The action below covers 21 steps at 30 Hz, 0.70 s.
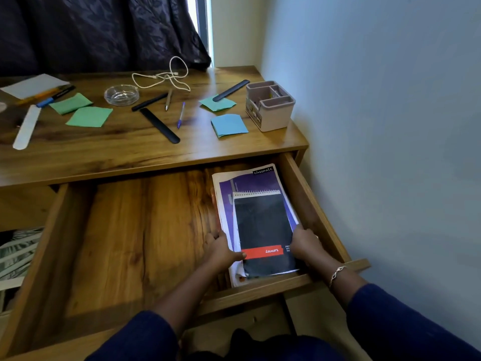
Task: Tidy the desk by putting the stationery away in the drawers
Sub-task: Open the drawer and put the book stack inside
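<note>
Far left on the bench (78,155) there's a white strip (26,127) that looks like a ruler, some markers (52,96) and two green sticky notes (89,116). Then come a glass ashtray (121,95), a tangled white cable (166,75), a black strip (159,125) and a blue pen (181,114), and over by the wall a blue sticky pad (229,125) sits next to a grey organizer (270,105). Below all that the drawer (130,230) is pulled wide open, and the notebook stack (263,225) lies in its right end, black spiral pad on top of a purple one. Left hand (221,250) grips the stack's left edge, fingers curled round it, thumb on the red band. Right hand (307,243) clasps the right edge, squeezed in beside the drawer wall.
</note>
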{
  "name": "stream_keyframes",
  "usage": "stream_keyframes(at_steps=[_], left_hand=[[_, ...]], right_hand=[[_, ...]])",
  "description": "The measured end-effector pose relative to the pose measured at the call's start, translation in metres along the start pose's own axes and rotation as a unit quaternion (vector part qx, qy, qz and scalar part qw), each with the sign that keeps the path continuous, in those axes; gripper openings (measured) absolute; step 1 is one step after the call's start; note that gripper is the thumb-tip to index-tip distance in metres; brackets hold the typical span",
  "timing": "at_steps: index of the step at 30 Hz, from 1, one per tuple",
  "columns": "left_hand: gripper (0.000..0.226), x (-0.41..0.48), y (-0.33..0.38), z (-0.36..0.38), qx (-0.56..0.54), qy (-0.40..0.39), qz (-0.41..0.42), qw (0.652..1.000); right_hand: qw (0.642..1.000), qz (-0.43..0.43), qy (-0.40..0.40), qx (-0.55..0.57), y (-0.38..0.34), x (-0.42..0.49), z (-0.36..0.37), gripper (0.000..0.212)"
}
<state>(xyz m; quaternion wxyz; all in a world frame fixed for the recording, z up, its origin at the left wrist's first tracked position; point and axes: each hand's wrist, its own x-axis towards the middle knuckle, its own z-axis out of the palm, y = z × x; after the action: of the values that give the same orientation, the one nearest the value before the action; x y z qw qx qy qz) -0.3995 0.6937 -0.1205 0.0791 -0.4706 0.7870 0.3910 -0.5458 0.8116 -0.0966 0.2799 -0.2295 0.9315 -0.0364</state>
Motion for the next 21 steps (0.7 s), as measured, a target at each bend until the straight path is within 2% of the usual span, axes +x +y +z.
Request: stream_keyframes(at_steps=[3, 5, 9, 15, 18, 21], left_hand=[[0.103, -0.002, -0.001, 0.007, -0.005, 0.024, 0.005, 1.0], [0.105, -0.005, 0.002, 0.011, 0.005, 0.034, 0.016, 0.999], [0.089, -0.012, 0.01, 0.015, 0.008, 0.029, 0.027, 0.999], [0.063, -0.017, 0.022, 0.019, -0.14, 0.005, 0.013, 0.99], [0.049, -0.015, 0.024, 0.021, -0.108, 0.017, 0.033, 0.993], [0.048, -0.014, 0.027, 0.023, -0.07, -0.004, 0.059, 0.996]], right_hand=[[0.993, -0.067, 0.085, -0.054, -0.001, -0.009, 0.011, 0.065], [0.982, -0.125, 0.118, -0.081, -0.002, -0.008, 0.01, 0.074], [0.979, -0.175, 0.039, -0.096, -0.003, 0.002, 0.007, 0.089], [0.982, -0.174, -0.002, -0.077, 0.006, 0.008, 0.006, 0.088], [0.986, -0.158, 0.0, -0.059, 0.006, 0.007, 0.009, 0.087], [0.986, -0.147, -0.003, -0.073, 0.005, 0.004, 0.011, 0.087]])
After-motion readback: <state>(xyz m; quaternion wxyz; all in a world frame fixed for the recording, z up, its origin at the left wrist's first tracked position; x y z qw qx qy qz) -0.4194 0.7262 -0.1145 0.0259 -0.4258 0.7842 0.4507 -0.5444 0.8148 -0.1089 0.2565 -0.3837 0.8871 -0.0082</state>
